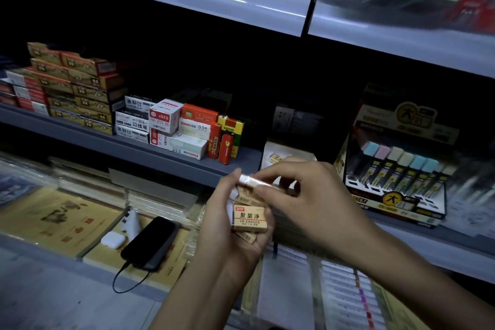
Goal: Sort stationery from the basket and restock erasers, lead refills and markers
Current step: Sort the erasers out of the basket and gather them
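A small stack of erasers [250,218] sits in the left hand [227,225], which is palm up with fingers and thumb curled round it. The front one has a tan sleeve printed "2B ERASER", and others show above and below it. On top of the stack lies a wrapped eraser [254,181] in shiny film. The thumb and forefinger of the right hand [302,195] pinch its right end, and the left thumb's tip is at its left end.

Both hands are held in front of the grey shelf [160,151], just before an open white carton [270,147] in which a loose eraser [276,158] lies. To the right of that carton stands a lead refill display [396,169], its tubes upright in a row with pastel caps.

To the left on the same shelf two red lighters [223,147] stand upright. Past them are stacks of small red-and-white boxes [163,120], and farther left a tall pile of yellow-brown cartons [77,88].

Below, on yellow notebooks [53,217], lies a black phone [152,241] with a cable [120,278] plugged in. A white earbud case [113,239] lies just beside it.
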### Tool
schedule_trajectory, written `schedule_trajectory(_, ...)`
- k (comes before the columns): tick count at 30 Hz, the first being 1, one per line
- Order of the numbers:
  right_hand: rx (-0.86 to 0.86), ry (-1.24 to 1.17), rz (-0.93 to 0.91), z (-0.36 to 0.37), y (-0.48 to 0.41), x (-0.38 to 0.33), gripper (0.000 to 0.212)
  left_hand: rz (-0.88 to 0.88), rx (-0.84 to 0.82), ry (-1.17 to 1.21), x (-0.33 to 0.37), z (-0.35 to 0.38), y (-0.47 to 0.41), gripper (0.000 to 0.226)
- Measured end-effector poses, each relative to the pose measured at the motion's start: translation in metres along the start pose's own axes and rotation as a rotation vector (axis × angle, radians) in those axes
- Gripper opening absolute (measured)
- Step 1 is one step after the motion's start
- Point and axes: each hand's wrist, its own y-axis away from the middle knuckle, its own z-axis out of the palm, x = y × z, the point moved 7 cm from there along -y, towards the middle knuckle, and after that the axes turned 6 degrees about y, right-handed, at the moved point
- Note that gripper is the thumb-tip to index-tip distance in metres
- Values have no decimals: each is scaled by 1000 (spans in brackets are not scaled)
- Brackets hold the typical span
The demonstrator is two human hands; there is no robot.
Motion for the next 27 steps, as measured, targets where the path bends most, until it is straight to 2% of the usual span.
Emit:
schedule_trajectory(3,89,84,-49,-8,0,-6,15,-4,-13,-17,3,0,2,30)
schedule_trajectory(6,175,63,42,-15,-18,20,12,-13,-33,18,6,0,3,34)
schedule_trajectory(9,205,275,162,-12,-46,64,15,6,-38,34,10,-4,4,36)
schedule_trajectory(12,142,424,225,1,-69,93,17,17,-72,36,14,-3,5,33)
schedule_trajectory(16,-26,448,236,20,-83,101,16,66,-51,9,21,-8,4,47)
schedule_trajectory(18,21,467,239,16,-80,95,17,68,-67,-2,22,-6,6,48)
schedule_trajectory(20,130,378,206,5,-69,76,14,61,-81,4,23,-5,8,43)
schedule_trajectory(22,136,110,198,-2,-54,50,16,60,-92,14,23,-3,8,40)
schedule_trajectory(24,-61,-170,222,6,-37,23,19,92,-96,-8,24,-2,7,41)
schedule_trajectory(25,-164,-241,210,11,-29,12,18,117,-92,-33,24,-2,6,41)
schedule_trajectory(27,-245,-267,163,14,-19,-1,12,174,-68,-132,25,-4,4,42)
